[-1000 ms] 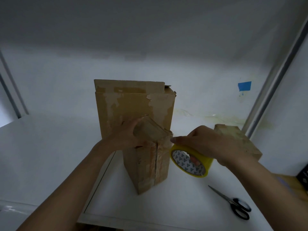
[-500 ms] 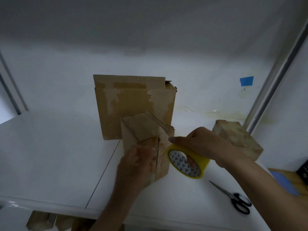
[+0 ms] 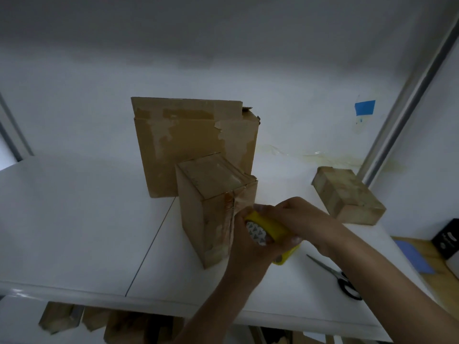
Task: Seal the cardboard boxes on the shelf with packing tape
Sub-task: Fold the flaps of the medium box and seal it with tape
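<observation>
Gripping the tape roll (image 3: 269,228) with both hands, the person holds it just beside the right front face of the narrow upright box (image 3: 203,219) in the head view. The roll probably sits this close so a strip can be drawn straight onto the box's seam. The left hand (image 3: 249,249) comes up from below with its fingers curled round the near side of the roll. The right hand (image 3: 304,217) wraps over the top, its fingertips meeting the left hand's at the edge nearest the box. Whether a loose tape end is pinched between them cannot be told. A glossy patch at the box's top right corner looks like tape already laid there.

The box stands unsupported on the white shelf (image 3: 74,219), touching neither hand as far as can be seen. The larger box (image 3: 193,145) stands behind it and the flat box (image 3: 347,194) lies well apart to the right. Scissors (image 3: 335,274) lie near the right forearm, likely kept ready for cutting.
</observation>
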